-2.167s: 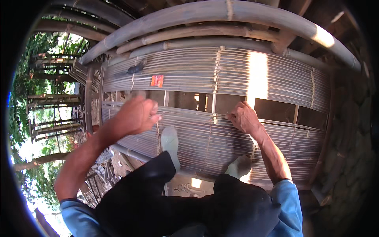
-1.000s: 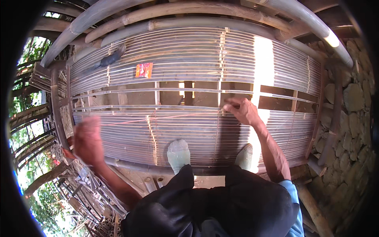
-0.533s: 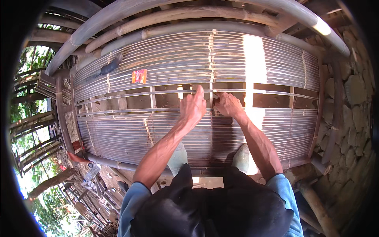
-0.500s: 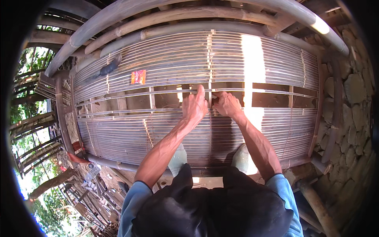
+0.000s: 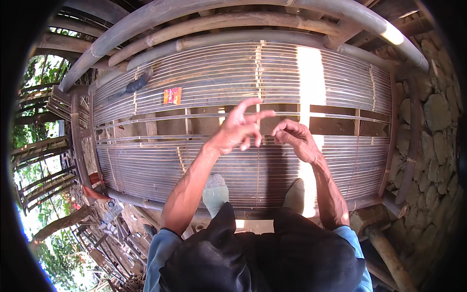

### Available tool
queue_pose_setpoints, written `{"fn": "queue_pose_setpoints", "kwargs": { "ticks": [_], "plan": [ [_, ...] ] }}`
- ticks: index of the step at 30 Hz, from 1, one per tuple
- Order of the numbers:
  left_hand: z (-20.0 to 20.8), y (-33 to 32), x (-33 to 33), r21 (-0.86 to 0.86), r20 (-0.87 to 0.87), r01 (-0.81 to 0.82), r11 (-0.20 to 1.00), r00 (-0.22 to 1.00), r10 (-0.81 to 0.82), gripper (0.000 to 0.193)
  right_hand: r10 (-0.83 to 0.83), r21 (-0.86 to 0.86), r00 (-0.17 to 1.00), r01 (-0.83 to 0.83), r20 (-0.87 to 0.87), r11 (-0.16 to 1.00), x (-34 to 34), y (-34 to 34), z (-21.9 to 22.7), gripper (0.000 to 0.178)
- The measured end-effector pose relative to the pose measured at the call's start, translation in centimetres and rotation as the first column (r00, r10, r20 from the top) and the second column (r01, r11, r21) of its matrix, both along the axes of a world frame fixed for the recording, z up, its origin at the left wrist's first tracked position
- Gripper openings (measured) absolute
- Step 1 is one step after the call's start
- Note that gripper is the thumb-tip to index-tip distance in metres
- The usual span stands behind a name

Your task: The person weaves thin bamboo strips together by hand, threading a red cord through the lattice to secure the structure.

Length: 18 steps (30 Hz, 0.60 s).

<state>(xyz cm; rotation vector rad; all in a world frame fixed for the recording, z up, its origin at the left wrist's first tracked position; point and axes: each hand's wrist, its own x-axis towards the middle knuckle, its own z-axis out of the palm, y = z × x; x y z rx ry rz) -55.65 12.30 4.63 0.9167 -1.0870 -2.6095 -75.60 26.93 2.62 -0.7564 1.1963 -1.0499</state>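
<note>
A bamboo slat bench point(image 5: 204, 63) stretches before me, its thin strips bound crosswise by pale lashing point(image 5: 259, 68). Through its middle runs an open gap with a single loose slat point(image 5: 209, 116) along it. My left hand point(image 5: 238, 130) is raised over this gap, fingers spread, with nothing visible in it. Close on its right, my right hand point(image 5: 297, 140) hovers with bent fingers drawn together in a pinch. Whatever lies between those fingertips, perhaps a thin cord, is too small to make out.
An orange packet point(image 5: 172, 96) and a dark-handled tool point(image 5: 138, 83) lie on the far left slats. Thick bamboo poles point(image 5: 233, 22) rail the far side. My feet point(image 5: 215, 192) stand on the near slats. A stone wall point(image 5: 438, 117) rises at right.
Both hands have lifted off the slats at the lashing line. The left hand's fingers have spread, and the right hand has moved slightly right and nearer to me.
</note>
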Motion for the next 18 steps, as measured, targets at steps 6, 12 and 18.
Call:
{"fn": "queue_pose_setpoints", "kwargs": {
  "ticks": [6, 12, 18],
  "plan": [
    [-0.4, 1.7, 2.0, -0.923, 0.367, 0.331, 0.198, 0.911, 0.187, 0.036, -0.057, 0.014, 0.947, 0.064, -0.317, 0.998, -0.1, -0.4, 1.9, 0.013],
    [4.4, -1.5, 15.8, -0.854, 0.454, 0.52, 0.037, 0.706, 0.544, 0.024, -0.239, -0.024, 0.773, 0.279, -0.587, 0.96, -2.1, -0.8, -0.4, 0.019],
    [10.2, -0.4, 37.8, -0.676, 0.708, 0.656, 0.336, 0.451, 0.543, 0.016, -0.258, -0.114, 0.495, 0.301, -0.83, 0.947, -4.3, -1.1, -1.3, 0.016]
  ]
}}
